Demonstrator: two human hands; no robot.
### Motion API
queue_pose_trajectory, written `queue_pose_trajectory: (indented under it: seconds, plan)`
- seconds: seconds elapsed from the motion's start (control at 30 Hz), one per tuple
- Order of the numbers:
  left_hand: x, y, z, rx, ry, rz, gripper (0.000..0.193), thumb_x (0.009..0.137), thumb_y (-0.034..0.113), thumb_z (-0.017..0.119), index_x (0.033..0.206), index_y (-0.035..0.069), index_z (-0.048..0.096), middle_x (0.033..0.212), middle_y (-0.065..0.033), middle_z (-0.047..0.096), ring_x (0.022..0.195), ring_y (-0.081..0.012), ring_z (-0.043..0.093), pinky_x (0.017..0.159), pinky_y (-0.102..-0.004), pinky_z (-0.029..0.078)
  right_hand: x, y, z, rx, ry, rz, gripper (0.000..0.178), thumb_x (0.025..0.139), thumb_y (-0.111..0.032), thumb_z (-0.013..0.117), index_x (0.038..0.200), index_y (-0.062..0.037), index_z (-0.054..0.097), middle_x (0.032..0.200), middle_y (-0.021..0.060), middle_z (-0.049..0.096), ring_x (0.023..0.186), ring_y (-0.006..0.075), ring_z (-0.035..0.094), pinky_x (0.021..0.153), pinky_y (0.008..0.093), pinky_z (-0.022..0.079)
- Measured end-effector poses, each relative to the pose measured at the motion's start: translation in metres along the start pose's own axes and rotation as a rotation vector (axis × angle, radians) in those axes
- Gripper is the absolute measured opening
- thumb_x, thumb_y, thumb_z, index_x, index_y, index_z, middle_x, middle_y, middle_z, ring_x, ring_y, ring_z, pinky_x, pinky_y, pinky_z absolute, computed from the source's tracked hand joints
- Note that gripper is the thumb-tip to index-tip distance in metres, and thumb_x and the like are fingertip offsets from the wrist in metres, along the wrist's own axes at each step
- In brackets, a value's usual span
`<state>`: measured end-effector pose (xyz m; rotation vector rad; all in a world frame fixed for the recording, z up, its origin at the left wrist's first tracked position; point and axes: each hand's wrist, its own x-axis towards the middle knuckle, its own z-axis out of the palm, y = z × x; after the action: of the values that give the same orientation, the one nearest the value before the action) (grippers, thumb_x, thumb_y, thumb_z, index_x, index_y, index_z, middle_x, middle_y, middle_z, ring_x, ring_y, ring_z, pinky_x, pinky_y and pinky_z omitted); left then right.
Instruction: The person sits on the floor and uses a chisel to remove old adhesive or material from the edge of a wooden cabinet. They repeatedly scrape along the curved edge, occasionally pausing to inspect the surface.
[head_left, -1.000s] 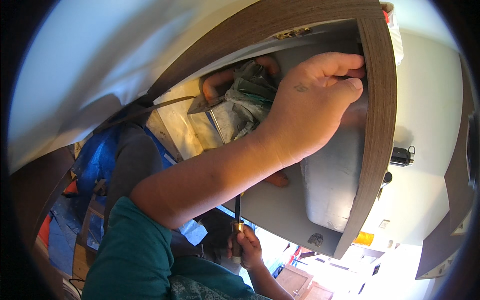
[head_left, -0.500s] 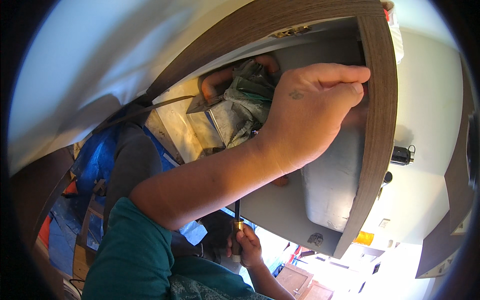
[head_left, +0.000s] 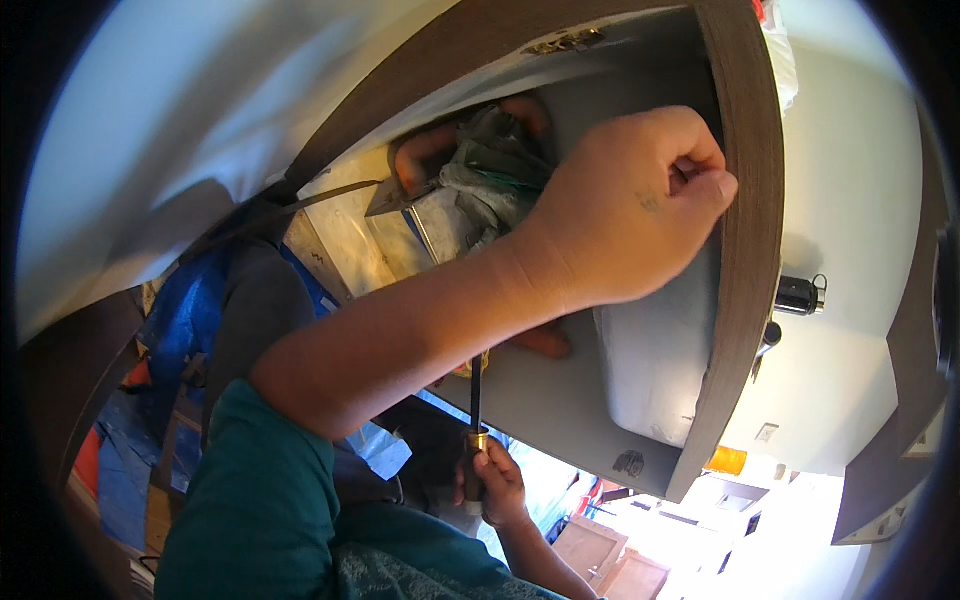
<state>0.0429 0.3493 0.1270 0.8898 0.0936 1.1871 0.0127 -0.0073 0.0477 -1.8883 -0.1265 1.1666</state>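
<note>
My left hand (head_left: 640,205) is bent over at the wrist against the brown wooden frame (head_left: 752,230) of an open cabinet. Its fingertips and thumb are pinched at the frame's inner edge. Whatever they may hold is hidden. Lower down, my right hand (head_left: 497,484) is wrapped round the handle of a chisel (head_left: 476,395) with a brass-coloured collar. The dark, narrow blade points up and passes behind my left forearm, so its tip cannot be seen.
A pale rounded basin (head_left: 655,370) hangs inside the cabinet. Behind my left arm are orange-brown curved pipes (head_left: 415,160) and dark crumpled cloth (head_left: 495,165). A black bottle (head_left: 800,295) stands beyond the frame. Blue sheeting (head_left: 175,325) lies at the left.
My left fingers have curled in from a straighter pinch, staying by the frame. The whole view has shifted slightly. More of the chisel's blade shows below my left forearm.
</note>
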Motion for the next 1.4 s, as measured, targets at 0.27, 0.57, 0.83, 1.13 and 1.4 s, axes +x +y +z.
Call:
queue_pose_trajectory:
  seconds: [0.27, 0.57, 0.83, 1.13, 1.4]
  plan:
    - [0.005, -0.022, 0.002, -0.143, 0.105, -0.068, 0.028, 0.096, 0.029, 0.066, 0.091, 0.002, 0.069, 0.074, -0.0064, 0.067, 0.070, -0.0153, 0.064, 0.069, -0.0304, 0.050, -0.033, -0.006, -0.010, 0.170, -0.074, -0.129, 0.063, 0.096, -0.042, 0.066, 0.138, -0.0009, 0.046, 0.079, 0.0096, 0.059, 0.055, 0.0204, 0.061, 0.050, 0.0332, 0.052]
    - [-0.084, -0.027, 0.013, -0.058, -0.415, -0.424, 0.049, 0.108, 0.048, 0.042, 0.093, 0.006, 0.062, 0.095, -0.0112, 0.070, 0.087, -0.0196, 0.066, 0.079, -0.0337, 0.047, -0.098, 0.002, -0.024, 0.659, -0.344, -0.321, 0.061, 0.100, -0.042, 0.058, 0.138, 0.0036, 0.045, 0.077, 0.0141, 0.057, 0.056, 0.0229, 0.058, 0.052, 0.0343, 0.049]
    - [-0.191, 0.009, 0.063, -0.188, -0.694, -0.856, 0.027, 0.103, 0.024, 0.060, 0.118, 0.002, 0.065, 0.108, -0.0090, 0.070, 0.100, -0.0157, 0.065, 0.089, -0.0332, 0.049, -0.138, 0.045, -0.034, 0.734, -0.412, -0.397, 0.058, 0.101, -0.040, 0.056, 0.137, 0.0040, 0.045, 0.076, 0.0149, 0.057, 0.055, 0.0232, 0.058, 0.051, 0.0341, 0.049]
    - [-0.216, 0.018, 0.047, 0.230, -0.594, -0.699, 0.015, 0.097, 0.014, 0.068, 0.107, 0.003, 0.067, 0.114, -0.0095, 0.070, 0.105, -0.0146, 0.063, 0.091, -0.0314, 0.050, -0.165, 0.077, -0.041, 0.683, -0.355, -0.497, 0.062, 0.098, -0.045, 0.061, 0.135, 0.0038, 0.049, 0.076, 0.0136, 0.059, 0.056, 0.0218, 0.059, 0.053, 0.0325, 0.049]
    - [-0.223, 0.024, 0.012, 0.638, -0.378, -0.299, 0.016, 0.098, 0.017, 0.066, 0.101, 0.000, 0.068, 0.108, -0.0099, 0.068, 0.104, -0.0175, 0.064, 0.093, -0.0338, 0.050, -0.163, 0.052, -0.046, 0.340, 0.054, -0.614, 0.036, 0.096, -0.020, 0.068, 0.121, -0.0003, 0.050, 0.086, 0.0088, 0.062, 0.064, 0.0146, 0.062, 0.059, 0.0267, 0.050]
